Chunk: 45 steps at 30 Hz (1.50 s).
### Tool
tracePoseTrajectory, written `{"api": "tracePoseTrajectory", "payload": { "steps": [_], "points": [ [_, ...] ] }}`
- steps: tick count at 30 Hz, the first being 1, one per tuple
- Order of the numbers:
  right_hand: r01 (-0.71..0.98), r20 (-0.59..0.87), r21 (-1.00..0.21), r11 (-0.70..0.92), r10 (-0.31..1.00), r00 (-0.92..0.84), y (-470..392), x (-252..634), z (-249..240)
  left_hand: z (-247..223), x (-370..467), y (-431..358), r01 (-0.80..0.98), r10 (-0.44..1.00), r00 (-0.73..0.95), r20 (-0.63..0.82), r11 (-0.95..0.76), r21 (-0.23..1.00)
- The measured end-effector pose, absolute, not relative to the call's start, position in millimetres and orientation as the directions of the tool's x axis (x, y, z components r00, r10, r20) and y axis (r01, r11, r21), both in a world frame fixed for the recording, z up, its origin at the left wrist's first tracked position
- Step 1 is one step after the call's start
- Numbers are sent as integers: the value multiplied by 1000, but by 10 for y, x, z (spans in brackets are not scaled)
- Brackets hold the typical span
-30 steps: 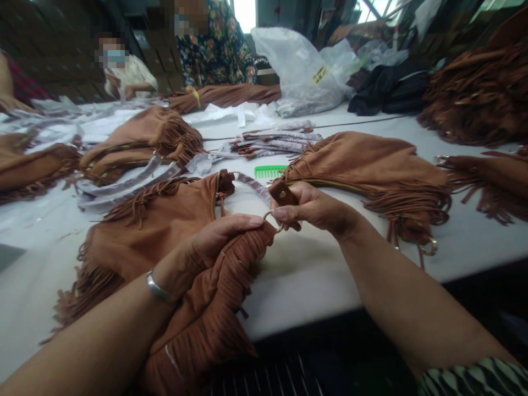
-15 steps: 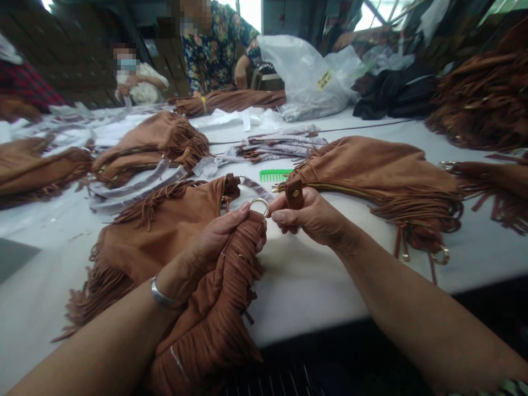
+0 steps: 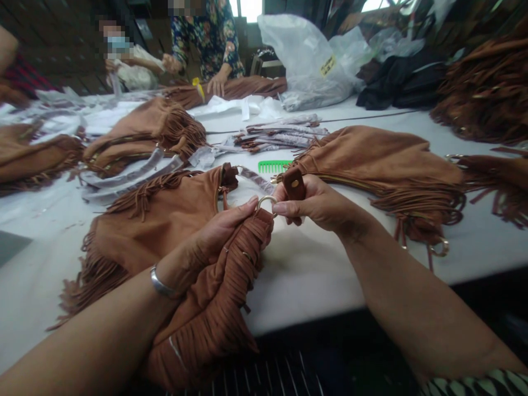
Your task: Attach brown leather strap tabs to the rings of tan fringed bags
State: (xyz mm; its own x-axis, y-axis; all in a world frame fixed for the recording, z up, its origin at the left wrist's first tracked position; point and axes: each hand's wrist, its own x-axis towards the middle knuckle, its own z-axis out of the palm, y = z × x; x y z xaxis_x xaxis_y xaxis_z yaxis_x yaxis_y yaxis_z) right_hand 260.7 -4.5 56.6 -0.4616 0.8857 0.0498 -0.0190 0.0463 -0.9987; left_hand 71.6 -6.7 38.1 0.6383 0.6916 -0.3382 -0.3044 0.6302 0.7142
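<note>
A brown suede bag (image 3: pixel 160 220) with long fringe lies across the table's front edge, its near end hanging over it. My left hand (image 3: pixel 231 223) is closed on the end of this bag, just below a metal ring (image 3: pixel 267 199) fixed there. Close to its right, my right hand (image 3: pixel 317 203) pinches a brown leather strap (image 3: pixel 294 186) with a brass-coloured stud. Its thumb and fingertips meet the ring's right side. Whether the strap passes through the ring is hidden by the fingers.
Another fringed bag (image 3: pixel 379 157) lies to the right, beside a green comb (image 3: pixel 274 166). Wrapped straps (image 3: pixel 280 133) lie behind it. More bags (image 3: pixel 136 132) are at the left, and a clear plastic bag (image 3: pixel 305 60) stands at the back. Co-workers (image 3: pixel 206 38) stand across the table.
Both hands and the ring have shifted slightly right in the picture, with the ring still between them. A co-worker's hand now rests on the brown bundle at the back.
</note>
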Motion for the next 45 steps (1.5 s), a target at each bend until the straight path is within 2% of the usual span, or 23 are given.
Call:
{"api": "tracePoseTrajectory", "payload": {
  "steps": [9, 17, 22, 26, 29, 34, 41, 45],
  "points": [
    [-65, 27, -998, 2, 919, -393, -83, 2540, 470, 313, 626, -30, -268, 699, 681, -217, 514, 815],
    [-182, 139, -979, 88, 948, -286, -176, 2410, 406, 339, 595, -19, -246, 728, 657, -195, 451, 858],
    [-107, 179, -982, 154, 944, -277, -178, 2409, 468, 333, 646, 8, -206, 632, 731, -257, 564, 800],
    [-40, 155, -988, 151, 929, -337, -133, 2446, 520, 328, 704, -4, -290, 699, 661, -273, 574, 765],
    [-89, 145, -988, 124, 942, -302, -88, 2438, 535, 315, 656, -13, -287, 678, 673, -297, 609, 739],
    [-120, 124, -987, 104, 978, -169, -70, 2388, 518, 292, 514, -9, -310, 677, 713, -183, 539, 783],
    [-90, 64, -995, 48, 980, -186, -253, 2290, 571, 360, 504, -38, -299, 682, 707, -187, 528, 795],
    [-9, 86, -996, 87, 970, -226, -182, 2283, 696, 389, 390, -62, -290, 643, 739, -201, 573, 766]
  ]
}}
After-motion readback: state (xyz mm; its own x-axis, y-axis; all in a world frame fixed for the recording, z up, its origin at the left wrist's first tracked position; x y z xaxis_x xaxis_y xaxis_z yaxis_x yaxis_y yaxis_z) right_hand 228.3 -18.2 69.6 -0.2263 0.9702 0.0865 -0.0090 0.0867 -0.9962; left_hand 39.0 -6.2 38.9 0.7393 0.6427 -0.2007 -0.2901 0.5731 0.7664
